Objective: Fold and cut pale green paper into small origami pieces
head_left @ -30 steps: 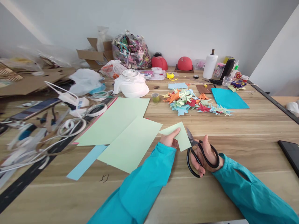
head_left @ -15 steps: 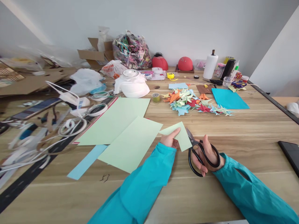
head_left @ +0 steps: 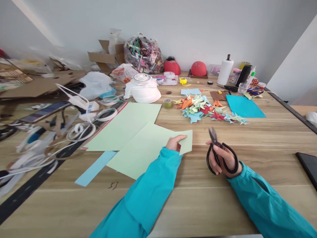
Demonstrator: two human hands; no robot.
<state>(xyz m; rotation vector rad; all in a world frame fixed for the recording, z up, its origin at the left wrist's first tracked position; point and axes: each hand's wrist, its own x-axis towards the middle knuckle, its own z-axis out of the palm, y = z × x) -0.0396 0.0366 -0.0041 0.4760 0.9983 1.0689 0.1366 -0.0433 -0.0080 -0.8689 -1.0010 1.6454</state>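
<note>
- Large pale-green sheet (head_left: pixel 138 150) is lying over another green sheet (head_left: pixel 123 124);
- left hand (head_left: pixel 174 143) is pinching small pale-green paper (head_left: pixel 187 144) by the sheet's right corner; a slack pinch could be losing it, a hard squeeze creasing it;
- right hand (head_left: pixel 228 159) is grasping black-handled scissors (head_left: pixel 217 142), blades pointing forward, clear of the paper; a careless leftward swing could be nicking the left thumb.

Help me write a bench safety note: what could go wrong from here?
The bare-bladed scissors in the right hand might nick the left hand if brought close to its fingers. The small green sheet held there appears to overlap the nearer large green sheet in this view, so a careless cut could catch both.
</note>
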